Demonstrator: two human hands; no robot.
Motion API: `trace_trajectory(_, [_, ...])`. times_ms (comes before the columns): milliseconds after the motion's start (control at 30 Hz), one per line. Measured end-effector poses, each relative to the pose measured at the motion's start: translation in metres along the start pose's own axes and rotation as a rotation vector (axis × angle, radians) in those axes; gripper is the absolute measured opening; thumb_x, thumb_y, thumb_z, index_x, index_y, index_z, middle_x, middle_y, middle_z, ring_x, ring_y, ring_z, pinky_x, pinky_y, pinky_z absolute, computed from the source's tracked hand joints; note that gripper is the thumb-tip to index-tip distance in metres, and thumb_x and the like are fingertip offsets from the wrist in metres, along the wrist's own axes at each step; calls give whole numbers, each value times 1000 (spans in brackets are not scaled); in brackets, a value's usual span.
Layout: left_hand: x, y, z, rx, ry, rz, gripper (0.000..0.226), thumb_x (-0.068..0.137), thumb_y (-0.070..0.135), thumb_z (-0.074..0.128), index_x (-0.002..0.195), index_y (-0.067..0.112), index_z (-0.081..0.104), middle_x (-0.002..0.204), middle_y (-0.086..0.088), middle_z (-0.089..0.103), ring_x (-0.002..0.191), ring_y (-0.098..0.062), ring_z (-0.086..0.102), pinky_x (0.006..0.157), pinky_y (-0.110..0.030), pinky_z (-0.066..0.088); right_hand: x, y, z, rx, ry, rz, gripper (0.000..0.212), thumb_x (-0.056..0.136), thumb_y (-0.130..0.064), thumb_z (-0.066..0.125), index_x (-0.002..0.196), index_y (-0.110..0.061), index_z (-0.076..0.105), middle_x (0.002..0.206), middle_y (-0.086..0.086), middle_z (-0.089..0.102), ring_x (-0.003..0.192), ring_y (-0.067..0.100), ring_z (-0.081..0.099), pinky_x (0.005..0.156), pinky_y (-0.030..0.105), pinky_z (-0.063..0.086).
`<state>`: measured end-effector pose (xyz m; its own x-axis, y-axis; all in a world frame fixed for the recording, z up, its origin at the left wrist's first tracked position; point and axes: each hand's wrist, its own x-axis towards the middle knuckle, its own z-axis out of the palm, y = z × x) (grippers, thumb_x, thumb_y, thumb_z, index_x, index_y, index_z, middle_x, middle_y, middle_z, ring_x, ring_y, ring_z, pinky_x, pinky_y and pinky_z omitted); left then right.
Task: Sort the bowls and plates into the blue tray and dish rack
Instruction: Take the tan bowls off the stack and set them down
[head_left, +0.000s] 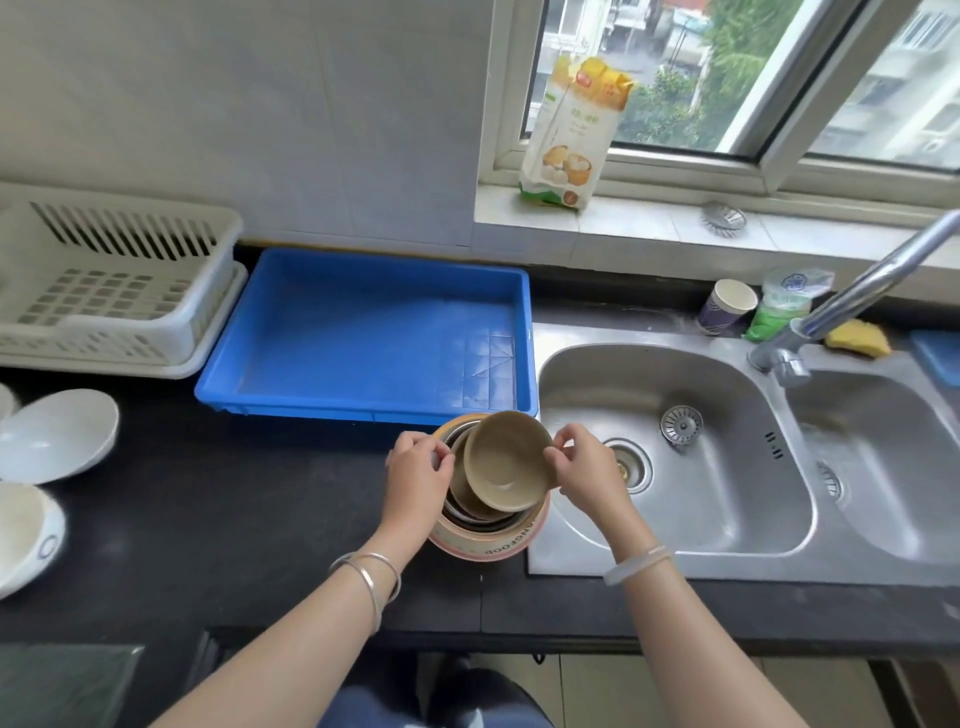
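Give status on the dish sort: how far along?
Done: nothing visible yet; the blue plastic tray and the white slatted plastic dish rack hold no dishes. In hand: the right hand pinches the rim of the small tan bowl, tilted atop the nested bowl stack, which the left hand grips. Left: that whole stack plus the white ceramic dishes at the black counter's left edge.

Black worktop (234, 493) bears blue tray (363, 338). Dish rack (119, 332) just left of tray; bowl stack (488, 540) at tray's near edge.
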<state>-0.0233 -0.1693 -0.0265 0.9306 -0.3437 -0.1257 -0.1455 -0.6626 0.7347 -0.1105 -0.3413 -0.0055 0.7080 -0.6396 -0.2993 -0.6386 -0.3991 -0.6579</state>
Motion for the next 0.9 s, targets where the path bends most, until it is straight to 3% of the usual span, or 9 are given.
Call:
trace_trajectory(100, [0,6,-1,29,28,17,9,88,15,58,80,14,60,95,4,48,93,-11,44,76,-20,34,-1,3,-5,82,24,13,23,88,-17,57,71,-26,45,67,-6,65,54,10,57,44,12,36])
trace_trajectory(200, [-1,11,-3,1,29,18,12,88,14,55,76,14,55,82,1,57,76,-13,52,58,-17,35,0,5,-10,161,19,29,17,88,-15,57,76,-23,48,68,-3,67,58,17,62,54,25,43])
trace_trajectory(333, [-1,18,-8,-33,37,-1,15,91,16,52,76,14,51,69,-1,58,60,-12,50,50,-20,36,1,2,-18,204,48,2,16,85,-13,60,75,-23,54,62,-3,69,57,16,64,57,29,45])
trace_trajectory(467, [8,21,-26,-85,73,-15,14,89,15,52,76,9,51,71,-4,59,65,-19,51,55,-27,38,2,-9,-23,265,103,-34,15,84,-13,62,75,-24,57,62,-2,70,43,5,56,48,22,43])
trace_trajectory(700, [24,-13,-76,-156,160,-155,10,89,16,52,81,11,53,80,-2,60,75,-19,54,61,-30,40,10,-55,0,377,48,-101,12,87,-11,61,79,-20,58,59,-5,66,44,4,56,49,23,45])
trace_trajectory(800, [22,-42,-99,-202,210,-245,11,87,16,53,77,12,53,77,-1,60,70,-18,52,57,-28,38,13,-76,25,392,-4,-105,4,86,-14,62,82,-16,60,62,-5,67,54,12,61,56,30,52])
trace_trajectory(900, [17,-74,-122,-233,258,-349,11,87,18,51,76,14,54,73,-2,60,67,-20,52,56,-31,39,16,-98,58,400,-83,-92,4,86,-13,61,84,-13,59,65,0,66,50,19,58,59,35,52])
